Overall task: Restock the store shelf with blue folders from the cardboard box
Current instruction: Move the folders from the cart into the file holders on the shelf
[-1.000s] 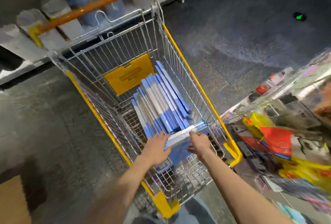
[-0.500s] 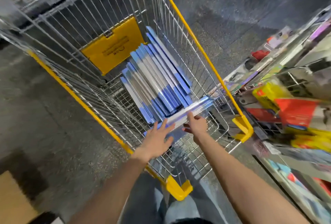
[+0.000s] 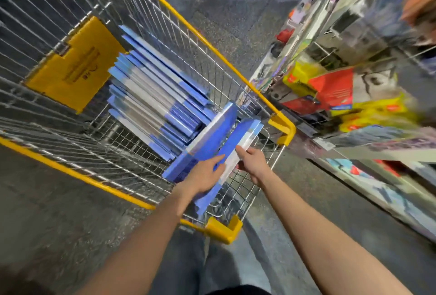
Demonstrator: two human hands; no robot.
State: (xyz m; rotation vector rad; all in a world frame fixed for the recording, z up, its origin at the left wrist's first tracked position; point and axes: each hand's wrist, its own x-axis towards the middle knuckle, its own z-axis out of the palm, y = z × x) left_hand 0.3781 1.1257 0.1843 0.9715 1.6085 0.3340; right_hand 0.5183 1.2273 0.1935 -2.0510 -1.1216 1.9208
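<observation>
The wire cart (image 3: 223,229) at 10 o'clock holds a pile of blue folders (image 3: 153,87), and at its 5 o'clock end the right hand (image 3: 251,163) pinches one blue folder (image 3: 244,135) while the left hand (image 3: 204,174) lays its fingers flat on it.

Print on yellow cart placard (image 3: 73,65), shelf packages (image 3: 330,89): blurred, nothing legible.

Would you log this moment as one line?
left hand: flat on folders | right hand: grips folders' edge | stack: lying in cart
</observation>
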